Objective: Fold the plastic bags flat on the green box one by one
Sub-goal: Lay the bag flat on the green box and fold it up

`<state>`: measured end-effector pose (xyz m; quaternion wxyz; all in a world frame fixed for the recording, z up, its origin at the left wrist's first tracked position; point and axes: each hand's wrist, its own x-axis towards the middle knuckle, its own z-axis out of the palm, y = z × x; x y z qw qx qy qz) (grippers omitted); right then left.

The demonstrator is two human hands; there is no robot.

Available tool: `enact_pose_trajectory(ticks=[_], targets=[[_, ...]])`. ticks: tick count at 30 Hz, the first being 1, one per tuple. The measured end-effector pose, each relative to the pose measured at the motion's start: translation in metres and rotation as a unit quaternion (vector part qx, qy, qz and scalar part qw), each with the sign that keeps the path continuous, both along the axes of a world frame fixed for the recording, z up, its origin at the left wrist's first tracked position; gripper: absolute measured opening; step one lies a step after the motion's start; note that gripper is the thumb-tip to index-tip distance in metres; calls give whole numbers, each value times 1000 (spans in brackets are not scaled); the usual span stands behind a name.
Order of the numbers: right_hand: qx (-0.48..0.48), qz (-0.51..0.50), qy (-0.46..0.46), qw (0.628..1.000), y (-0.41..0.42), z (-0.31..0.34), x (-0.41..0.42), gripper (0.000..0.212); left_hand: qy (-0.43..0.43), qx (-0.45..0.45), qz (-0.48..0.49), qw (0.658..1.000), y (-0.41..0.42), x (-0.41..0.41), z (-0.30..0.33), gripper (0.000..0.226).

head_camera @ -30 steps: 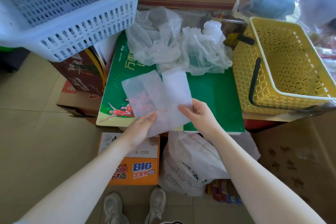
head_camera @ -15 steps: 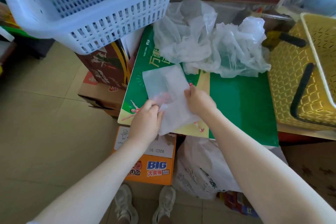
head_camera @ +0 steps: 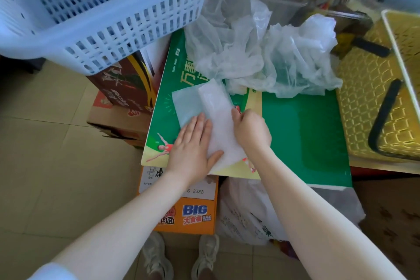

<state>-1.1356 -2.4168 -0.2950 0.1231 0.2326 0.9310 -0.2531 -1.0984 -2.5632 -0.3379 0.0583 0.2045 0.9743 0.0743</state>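
A translucent white plastic bag (head_camera: pixel 210 107), partly folded into a strip, lies on the left half of the green box (head_camera: pixel 302 129). My left hand (head_camera: pixel 193 145) rests flat on the bag's near left part, fingers spread and pressing down. My right hand (head_camera: pixel 251 130) pinches the bag's right edge between curled fingers. A heap of crumpled white plastic bags (head_camera: pixel 263 52) sits on the far part of the box, just beyond the folded one.
A pale blue slotted basket (head_camera: pixel 97 7) stands at the upper left on brown cartons. A yellow basket (head_camera: pixel 381 102) with a black handle stands to the right. Below the box are an orange carton (head_camera: pixel 193 213), a printed white bag (head_camera: pixel 247 211) and my shoes on the tiled floor.
The bag has gone from held up in both hands to lying on the green box. My left hand has opened flat on it; my right hand has shifted to its right edge.
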Motion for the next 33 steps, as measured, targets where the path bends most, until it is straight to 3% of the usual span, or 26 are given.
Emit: enact_pose_trajectory(ticks=[8, 13, 17, 20, 22, 27, 32, 33], targets=[[-48, -21, 56, 997, 5, -7, 49, 17, 79, 23, 9, 997, 5, -27, 7, 62], [-32, -39, 47, 998, 1, -6, 43, 17, 60, 7, -20, 998, 15, -44, 8, 53], [31, 3, 14, 999, 1, -4, 41, 24, 133, 64, -82, 986, 15, -50, 9, 35], [71, 25, -4, 997, 1, -4, 38, 27, 174, 96, -142, 970, 18, -55, 11, 53], [88, 33, -6, 996, 2, -4, 37, 29, 165, 67, -162, 971, 22, -60, 14, 64], [99, 43, 5, 994, 5, -4, 38, 34, 123, -19, -136, 983, 19, -66, 11, 56], [114, 46, -14, 992, 6, 0, 38, 30, 25, -11, -90, 996, 16, -76, 8, 90], [146, 65, 17, 987, 5, 1, 40, 28, 8, -6, -87, 996, 15, -77, 7, 94]])
